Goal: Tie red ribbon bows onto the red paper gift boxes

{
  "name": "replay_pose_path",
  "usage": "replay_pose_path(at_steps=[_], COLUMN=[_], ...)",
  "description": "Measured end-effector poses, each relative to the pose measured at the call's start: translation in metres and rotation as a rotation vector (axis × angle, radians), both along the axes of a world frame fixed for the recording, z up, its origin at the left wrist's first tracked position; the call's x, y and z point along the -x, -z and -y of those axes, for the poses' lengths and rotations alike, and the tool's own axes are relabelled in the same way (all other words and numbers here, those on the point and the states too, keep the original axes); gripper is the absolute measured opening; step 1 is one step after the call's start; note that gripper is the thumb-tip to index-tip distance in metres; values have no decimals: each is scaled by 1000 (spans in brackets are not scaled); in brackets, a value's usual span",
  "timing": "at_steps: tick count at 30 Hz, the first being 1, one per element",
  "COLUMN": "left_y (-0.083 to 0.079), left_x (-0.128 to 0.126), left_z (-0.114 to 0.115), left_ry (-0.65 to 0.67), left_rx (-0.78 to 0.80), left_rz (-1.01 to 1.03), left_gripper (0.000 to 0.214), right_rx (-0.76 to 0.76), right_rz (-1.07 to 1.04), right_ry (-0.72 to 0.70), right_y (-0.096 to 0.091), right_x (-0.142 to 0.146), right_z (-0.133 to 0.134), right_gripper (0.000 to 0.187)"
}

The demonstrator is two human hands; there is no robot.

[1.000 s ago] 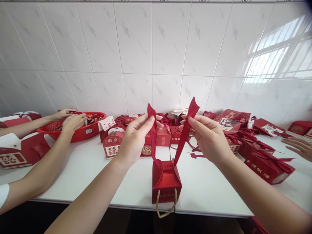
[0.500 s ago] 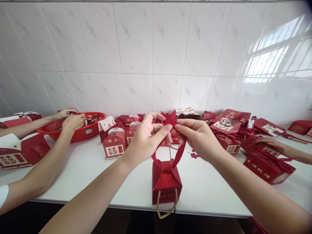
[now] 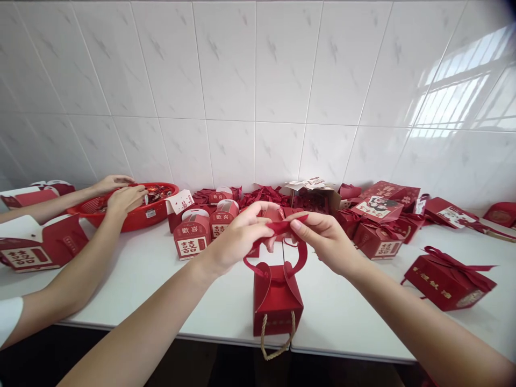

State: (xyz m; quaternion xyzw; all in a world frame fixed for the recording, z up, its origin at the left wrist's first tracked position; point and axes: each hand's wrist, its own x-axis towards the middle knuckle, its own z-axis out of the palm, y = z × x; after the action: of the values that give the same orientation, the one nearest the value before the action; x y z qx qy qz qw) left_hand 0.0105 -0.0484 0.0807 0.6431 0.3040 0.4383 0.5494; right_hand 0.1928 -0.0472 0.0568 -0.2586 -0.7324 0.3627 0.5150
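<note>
A small red gift box (image 3: 278, 306) stands at the table's front edge, with a tan rope handle (image 3: 277, 356) hanging from its near side. Red ribbon (image 3: 300, 258) rises in a loop from the box top. Above it, my left hand (image 3: 248, 234) pinches the ribbon between thumb and fingers. My right hand (image 3: 322, 239) grips the same ribbon a little to the right, thumb on top. A stretch of ribbon lies between the two hands. Some of my fingertips are hidden behind it.
At left, another person's hands (image 3: 124, 200) reach into a red plastic basket (image 3: 133, 220) of wrapped items. Red and white boxes (image 3: 193, 236) stand beside it. A ribbon-tied red box (image 3: 447, 282) sits at right. More boxes (image 3: 379, 236) and ribbons line the tiled wall.
The ribbon between my hands has gone from a pointed, bunched shape to a flatter strip, and my hands are slightly lower. The other person's hand at the right has left the view.
</note>
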Motion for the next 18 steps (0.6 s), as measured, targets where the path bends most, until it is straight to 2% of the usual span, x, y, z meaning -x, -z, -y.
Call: replay_pose_path(at_steps=[3,5,7,8,9,11,15,16,18], left_y=[0,0,0,1,2,7,19,21,23], left_x=[5,7,7,6,5,4,6,9,19], left_z=[-7,-9,-9,-8,-6,0,9,10,9], left_ry=[50,66,85,93,86,-12,-321,-367,-448], left_rx=[146,208,222,207,172,20,-450,-520,-559], left_rz=[146,223,240,226,200,110,-66,-73,-58], left_gripper=[24,18,15,16,18,26,55,58,59], right_rx=[-422,-706,-889,-932,-953,-942,-804,-762,-669], right_rz=[191,325,421,458,481,480,342,324,345], right_ry=[121,170,214,240,262,287,372,406,473], right_y=[1,2,3,3,4,7,14,15,17], right_x=[-10,-16,-19,-19,-18,-16,-16,-20,-32], right_z=[-4,-6,-6,-5,-4,-2,5,6,11], right_gripper=[18,23,28,30,31,33,31,27,17])
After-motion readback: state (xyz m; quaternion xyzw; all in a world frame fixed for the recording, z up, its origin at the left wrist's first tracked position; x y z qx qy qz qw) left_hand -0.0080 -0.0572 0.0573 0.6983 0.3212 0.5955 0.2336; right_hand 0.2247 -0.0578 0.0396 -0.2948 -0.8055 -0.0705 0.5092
